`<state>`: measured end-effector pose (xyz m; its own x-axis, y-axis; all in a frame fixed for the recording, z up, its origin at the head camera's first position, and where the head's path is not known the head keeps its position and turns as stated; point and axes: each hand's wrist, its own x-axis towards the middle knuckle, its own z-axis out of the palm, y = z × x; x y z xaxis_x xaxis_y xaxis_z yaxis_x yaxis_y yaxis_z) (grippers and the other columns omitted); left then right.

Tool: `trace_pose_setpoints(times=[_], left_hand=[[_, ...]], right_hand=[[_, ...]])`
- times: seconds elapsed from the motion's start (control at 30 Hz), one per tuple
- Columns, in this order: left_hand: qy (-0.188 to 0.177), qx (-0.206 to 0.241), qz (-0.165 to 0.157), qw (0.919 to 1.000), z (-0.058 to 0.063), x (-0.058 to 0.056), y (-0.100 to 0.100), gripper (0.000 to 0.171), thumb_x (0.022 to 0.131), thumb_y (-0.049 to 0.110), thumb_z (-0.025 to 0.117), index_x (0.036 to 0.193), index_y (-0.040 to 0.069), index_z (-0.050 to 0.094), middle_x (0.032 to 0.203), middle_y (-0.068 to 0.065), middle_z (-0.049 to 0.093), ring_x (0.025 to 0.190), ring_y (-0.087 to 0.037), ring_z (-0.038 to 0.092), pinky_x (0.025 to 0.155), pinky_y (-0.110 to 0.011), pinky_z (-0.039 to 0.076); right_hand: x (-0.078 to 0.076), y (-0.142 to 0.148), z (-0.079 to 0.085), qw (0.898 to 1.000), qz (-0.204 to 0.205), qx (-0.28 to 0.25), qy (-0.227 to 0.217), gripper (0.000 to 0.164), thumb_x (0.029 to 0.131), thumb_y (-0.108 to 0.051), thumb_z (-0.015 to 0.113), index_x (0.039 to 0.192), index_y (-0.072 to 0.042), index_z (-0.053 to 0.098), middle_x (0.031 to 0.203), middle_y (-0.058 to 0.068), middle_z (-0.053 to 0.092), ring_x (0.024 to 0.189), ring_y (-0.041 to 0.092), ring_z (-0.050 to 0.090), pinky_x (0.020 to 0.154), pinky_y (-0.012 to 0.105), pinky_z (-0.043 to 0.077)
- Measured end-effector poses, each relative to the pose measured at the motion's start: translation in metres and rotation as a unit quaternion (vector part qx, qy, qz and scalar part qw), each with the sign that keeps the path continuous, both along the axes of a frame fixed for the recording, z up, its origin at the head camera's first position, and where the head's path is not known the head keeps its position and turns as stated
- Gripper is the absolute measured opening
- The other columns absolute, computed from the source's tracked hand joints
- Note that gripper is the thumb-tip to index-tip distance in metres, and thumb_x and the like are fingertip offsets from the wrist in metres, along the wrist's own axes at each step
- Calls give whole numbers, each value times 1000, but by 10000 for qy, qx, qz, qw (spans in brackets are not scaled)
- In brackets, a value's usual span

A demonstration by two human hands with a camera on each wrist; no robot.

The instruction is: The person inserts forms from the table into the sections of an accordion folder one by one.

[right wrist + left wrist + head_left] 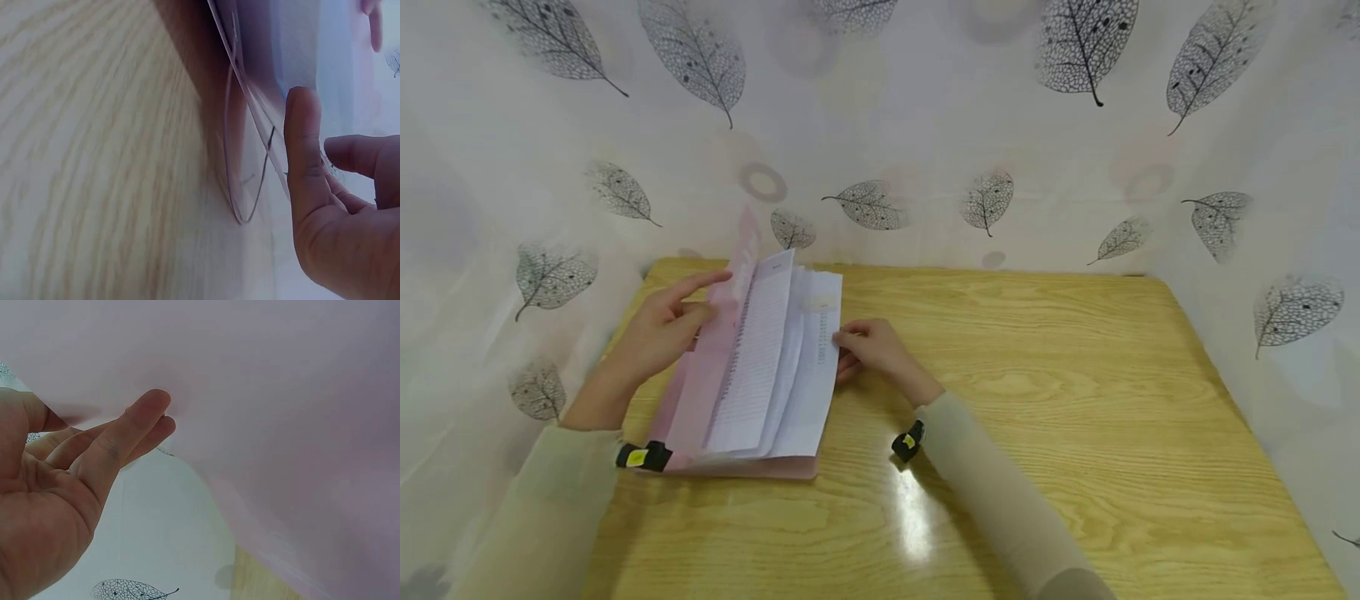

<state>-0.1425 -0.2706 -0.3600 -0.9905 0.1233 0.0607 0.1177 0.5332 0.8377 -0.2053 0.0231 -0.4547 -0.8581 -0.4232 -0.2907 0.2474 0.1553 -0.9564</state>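
A pink plastic folder [715, 375] stands partly open at the table's left, its cover raised. Inside it are several white printed sheets [812, 392], fanned toward the right. My left hand [658, 329] holds the raised cover by its edge; in the left wrist view, the translucent cover [281, 425] fills much of the picture beside the left hand [81, 469]. At the sheets' right edge, my right hand [876, 354] pinches the paper with its thumb on top. The right wrist view shows the right hand [337, 206] close to the folder's curved edges [234, 156].
The wooden table [1037, 400] extends right and toward the front. A white curtain [917, 142] with printed leaves encloses the back and both sides. Dark bands with yellow marks [908, 442] are on both wrists.
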Motion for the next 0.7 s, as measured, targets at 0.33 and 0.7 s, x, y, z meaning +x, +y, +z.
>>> trace_pose_setpoints(times=[0.33,0.7], left_hand=[[-57,-77,32,9999,0,-2,-1,48,109,14,50,157,16,51,55,8,33,49,-10,38,50,-28,38],[-81,18,17,10000,0,-1,-1,48,108,13,50,156,15,51,55,8,33,48,-11,38,49,-28,38]], right_hand=[[-2,-1,-2,9994,68,-280,-192,26,103,-4,63,120,16,67,81,13,70,62,16,72,64,34,64],[-2,-22,-5,9990,29,-419,-179,26,102,-2,63,121,16,66,73,7,70,56,12,70,60,31,62]])
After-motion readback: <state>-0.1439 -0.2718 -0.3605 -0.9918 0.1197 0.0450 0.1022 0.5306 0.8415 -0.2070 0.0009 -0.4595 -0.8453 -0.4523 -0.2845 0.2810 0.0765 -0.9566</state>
